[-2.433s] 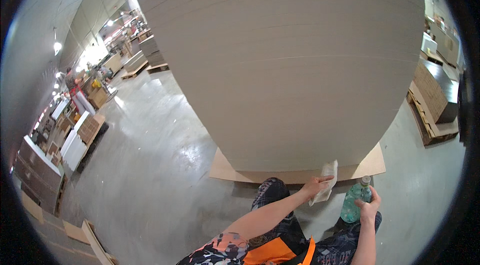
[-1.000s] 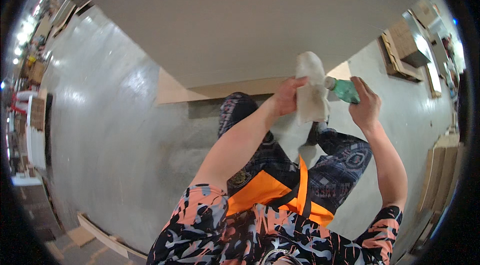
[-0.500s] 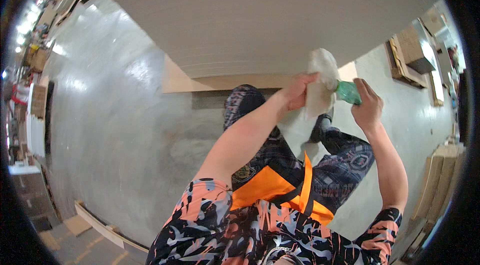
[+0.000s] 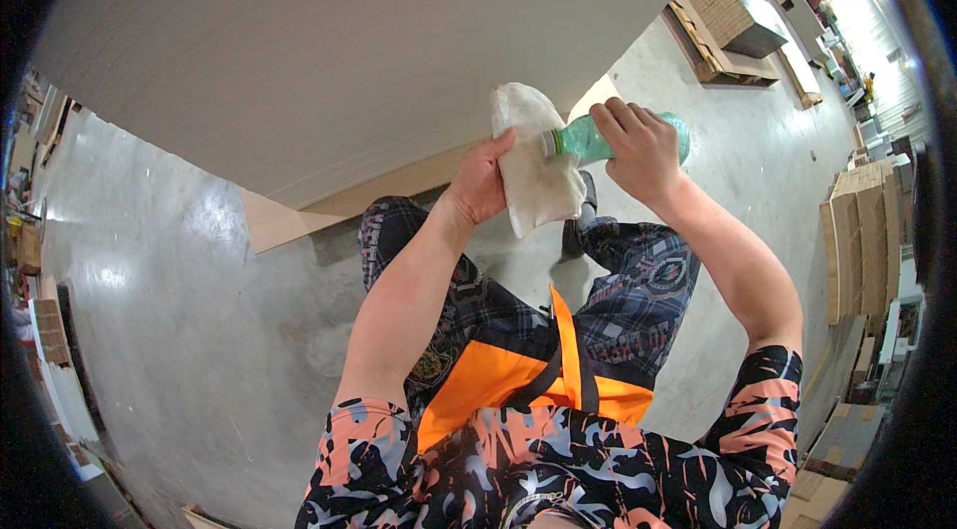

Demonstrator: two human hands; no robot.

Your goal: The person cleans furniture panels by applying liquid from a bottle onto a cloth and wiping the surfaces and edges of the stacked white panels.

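My left hand (image 4: pixel 482 178) is closed on a folded off-white cloth (image 4: pixel 535 165), its thumb lying over the cloth's near face. A green see-through plastic bottle (image 4: pixel 588 138) lies almost level in my right hand (image 4: pixel 640 152), the fingers wrapped round it. The bottle's pale cap end points left and meets the cloth, or comes very close to it. Whether the cap has a hole cannot be made out. Just beyond both hands rises the large grey panel stack (image 4: pixel 399 40), with fine lines running along its side.
Under the stack a pale board (image 4: pixel 274 222) juts out at floor level. My bent knees (image 4: pixel 389 230) are close to it. Cardboard-wrapped stacks on a pallet (image 4: pixel 713 55) stand at the far right, with more brown stacks (image 4: pixel 859 240) nearer. The floor (image 4: pixel 189 330) is smooth grey concrete.
The view has turned, so the stack and floor appear shifted. The bottle, upright-blurred and partly covered before, now shows its capped end against the cloth. Both hands keep their holds.
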